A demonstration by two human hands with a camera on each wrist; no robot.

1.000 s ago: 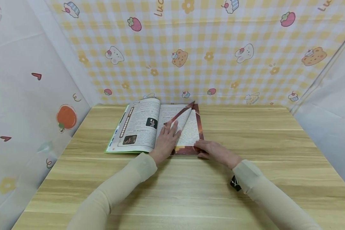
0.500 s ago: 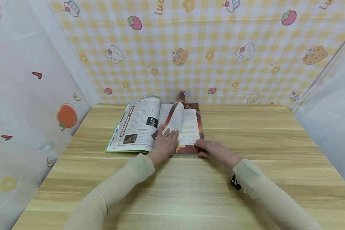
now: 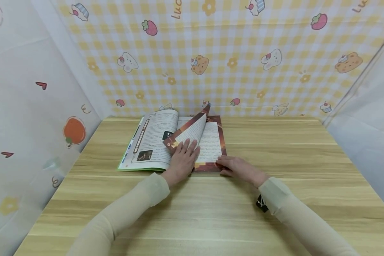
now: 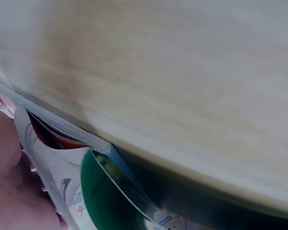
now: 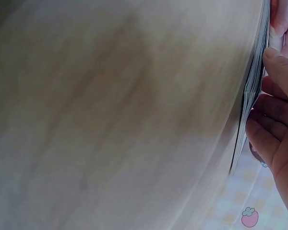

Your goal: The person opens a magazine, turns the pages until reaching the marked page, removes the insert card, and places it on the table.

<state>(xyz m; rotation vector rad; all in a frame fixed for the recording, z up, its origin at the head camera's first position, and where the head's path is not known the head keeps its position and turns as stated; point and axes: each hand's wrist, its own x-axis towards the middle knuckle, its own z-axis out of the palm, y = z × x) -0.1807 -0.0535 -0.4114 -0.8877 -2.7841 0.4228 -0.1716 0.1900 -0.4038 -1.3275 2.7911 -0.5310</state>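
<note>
An open magazine (image 3: pixel 158 122) lies near the back of the table, with text and photos on its left page. One red-bordered leaf (image 3: pixel 192 132) stands partly turned, its lower corner folded over to the left and its top corner raised. My left hand (image 3: pixel 182 161) rests on this leaf with its fingers extended, pressing it leftward. At the lower right corner, my right hand (image 3: pixel 240 168) grips the magazine; the right wrist view shows the thumb (image 5: pixel 278 64) on the near edge and the fingers round the side. A green cover (image 4: pixel 105 196) curves in the left wrist view.
The wooden table (image 3: pixel 300 153) stretches out to both sides and in front of the magazine. A small black object (image 3: pixel 261 203) lies beside the right sleeve. Behind the table hangs a yellow checked cloth (image 3: pixel 230 42), and white cloth walls (image 3: pixel 22 117) flank it.
The leaf under my left hand has swung left, its lower corner now over the left page. My left hand has shifted slightly left and down. My right hand has stayed at the corner.
</note>
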